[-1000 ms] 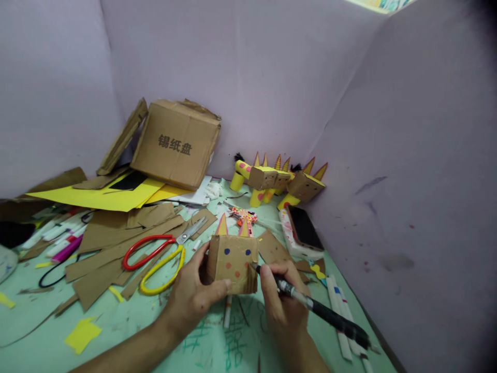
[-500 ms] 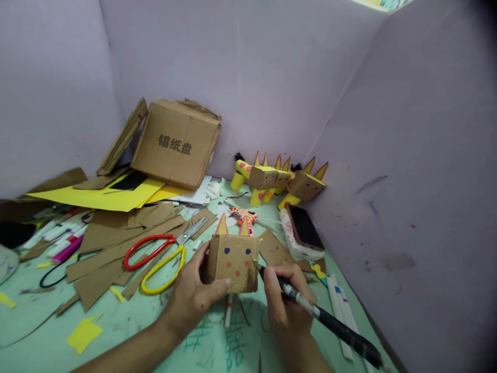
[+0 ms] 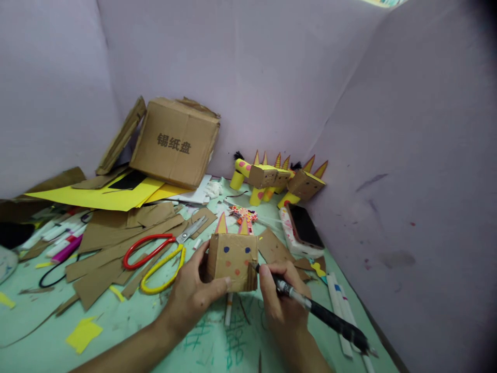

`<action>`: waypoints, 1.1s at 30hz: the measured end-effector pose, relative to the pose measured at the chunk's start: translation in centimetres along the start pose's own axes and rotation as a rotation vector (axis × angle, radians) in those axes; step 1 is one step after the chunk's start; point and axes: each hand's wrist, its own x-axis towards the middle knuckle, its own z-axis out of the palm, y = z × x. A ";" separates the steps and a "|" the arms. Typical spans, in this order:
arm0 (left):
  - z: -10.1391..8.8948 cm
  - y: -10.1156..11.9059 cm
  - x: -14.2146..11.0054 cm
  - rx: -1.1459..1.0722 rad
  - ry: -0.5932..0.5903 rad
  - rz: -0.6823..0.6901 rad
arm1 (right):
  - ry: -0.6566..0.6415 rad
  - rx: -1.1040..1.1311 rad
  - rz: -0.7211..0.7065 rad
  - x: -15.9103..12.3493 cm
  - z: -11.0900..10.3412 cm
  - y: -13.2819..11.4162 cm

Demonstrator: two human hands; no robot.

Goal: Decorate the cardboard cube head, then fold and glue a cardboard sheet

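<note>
My left hand (image 3: pixel 200 287) grips a small cardboard box head (image 3: pixel 236 280) by its left side, thumb across the lower front. Two blue dots, several reddish dots and two pointed yellow ears with pink edges mark the head. In my right hand (image 3: pixel 285 295) is a black pen (image 3: pixel 322 313), its tip at the right edge of the box's front. A white marker (image 3: pixel 228 311) lies partly hidden below the box. Scissors (image 3: pixel 180 239) with one red and one yellow handle lie left of the box, their blades apart.
Cardboard strips (image 3: pixel 97 285) and yellow sheets (image 3: pixel 97 194) cover the left side, before a large carton (image 3: pixel 176 142). Several yellow cardboard animals (image 3: pixel 267 178) stand at the back. A phone (image 3: pixel 305 226) rests on a white case, with white markers (image 3: pixel 339 316) at right.
The pen tip has shifted slightly left and down onto the front of the box, my right hand moving with it. My left hand keeps its hold on the box head.
</note>
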 end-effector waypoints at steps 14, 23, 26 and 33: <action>-0.1 -0.1 0.2 -0.008 0.002 0.003 | 0.054 -0.003 0.002 -0.1 -0.1 0.0; -0.2 -0.2 0.0 -0.009 0.001 -0.009 | 0.018 -0.003 -0.034 0.0 0.1 0.1; -0.1 -0.2 -0.1 -0.025 -0.013 -0.008 | 0.028 -0.018 -0.022 0.0 0.1 0.1; -0.1 0.0 0.1 -0.004 -0.003 -0.003 | 0.019 -0.025 -0.011 -0.2 0.2 0.1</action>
